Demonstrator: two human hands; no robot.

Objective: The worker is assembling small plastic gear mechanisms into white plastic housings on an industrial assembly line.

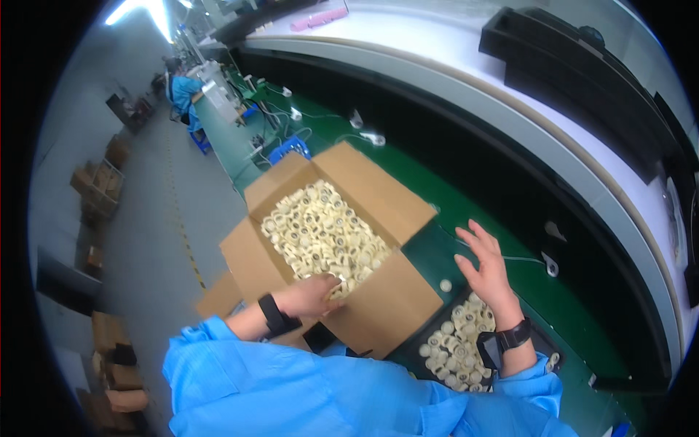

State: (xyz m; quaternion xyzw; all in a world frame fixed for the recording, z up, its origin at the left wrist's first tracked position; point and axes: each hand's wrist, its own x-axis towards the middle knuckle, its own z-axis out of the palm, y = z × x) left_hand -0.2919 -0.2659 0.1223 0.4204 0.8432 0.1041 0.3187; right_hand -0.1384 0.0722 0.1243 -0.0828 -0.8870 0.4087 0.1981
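An open cardboard box (378,309) with its flaps folded out holds a heap of small cream-coloured round plastic parts (320,226), some with dark centres. My left hand (314,295) reaches over its near edge, fingers curled at the parts; what they hold, if anything, is hidden. To the right, my right hand (486,268) hovers with fingers spread and nothing in them. Below it a black tray (411,353) carries more round parts (455,349), partly covered by my right wrist. One loose part (445,285) lies on the green tabletop between box and tray.
The green workbench (422,255) runs away to the far left, with cables and a blue object (289,149) beyond the box. A raised white shelf (437,44) bears black bins (568,80). Another person (182,95) sits farther along. Cartons (98,186) stand left on the floor.
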